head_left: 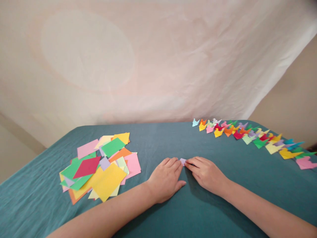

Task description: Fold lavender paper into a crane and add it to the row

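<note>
Item one: a small lilac paper (183, 161), right of centre in the frame, little of it visible between our hands. Its folds are too small for us to read.

Item two: our left hand (167, 180), at the centre, palm down on the teal cloth (158, 142). Its fingers lie flat and side by side at the paper's left end, thumb spread apart, closed round nothing that we can see.

Item three: our right hand (206, 173), right of centre, thumb and fingertips pinching the paper's right end.

Item four: loose coloured sheets (109, 181), overlapping, left of the frame.

Item five: folded paper birds (260, 142), in slanting rows, upper middle to right edge.

Handling note: we judge the step in hand to be a crease (a piece this small forgives little). We would do well to anchor with flat left fingers, align edges first, then press firmly along the fold.
</note>
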A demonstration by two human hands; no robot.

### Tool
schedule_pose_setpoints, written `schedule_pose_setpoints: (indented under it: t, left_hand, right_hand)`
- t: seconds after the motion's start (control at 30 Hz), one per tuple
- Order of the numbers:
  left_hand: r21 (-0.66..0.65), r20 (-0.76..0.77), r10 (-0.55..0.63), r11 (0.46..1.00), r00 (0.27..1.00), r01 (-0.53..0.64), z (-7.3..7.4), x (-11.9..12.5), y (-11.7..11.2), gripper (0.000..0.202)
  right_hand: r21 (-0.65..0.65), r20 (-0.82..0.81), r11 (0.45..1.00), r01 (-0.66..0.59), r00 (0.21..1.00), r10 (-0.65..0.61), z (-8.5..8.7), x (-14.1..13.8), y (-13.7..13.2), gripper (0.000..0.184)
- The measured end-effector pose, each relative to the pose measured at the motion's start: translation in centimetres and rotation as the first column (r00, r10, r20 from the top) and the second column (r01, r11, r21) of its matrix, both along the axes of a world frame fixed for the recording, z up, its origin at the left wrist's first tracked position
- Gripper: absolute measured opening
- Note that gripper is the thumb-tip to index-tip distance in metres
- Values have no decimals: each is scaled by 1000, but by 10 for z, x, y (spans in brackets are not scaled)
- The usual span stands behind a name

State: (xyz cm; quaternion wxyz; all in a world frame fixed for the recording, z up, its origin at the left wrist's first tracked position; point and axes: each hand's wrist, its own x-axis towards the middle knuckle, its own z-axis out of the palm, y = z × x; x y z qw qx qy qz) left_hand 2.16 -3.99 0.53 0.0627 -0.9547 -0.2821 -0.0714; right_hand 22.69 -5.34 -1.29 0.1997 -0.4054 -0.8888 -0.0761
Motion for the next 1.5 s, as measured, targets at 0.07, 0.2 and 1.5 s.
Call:
schedule_pose_setpoints:
  t: [0.07, 0.2, 1.5]
  left_hand:
    - [-1, 3, -1, 1000, 1000, 1, 0, 0, 0, 51]
    - [-3, 6, -2, 1000, 1000, 2, 1, 0, 0, 51]
    - [8, -17, -13, 1000, 1000, 13, 3, 2, 1, 51]
  right_hand:
    - [6, -5, 1000, -6, 1000, 6, 0, 0, 0, 29]
    - [10, -6, 1000, -1, 1000, 1, -1, 0, 1, 29]
    - [2, -52, 1000, 0, 999, 0, -4, 3, 2, 30]
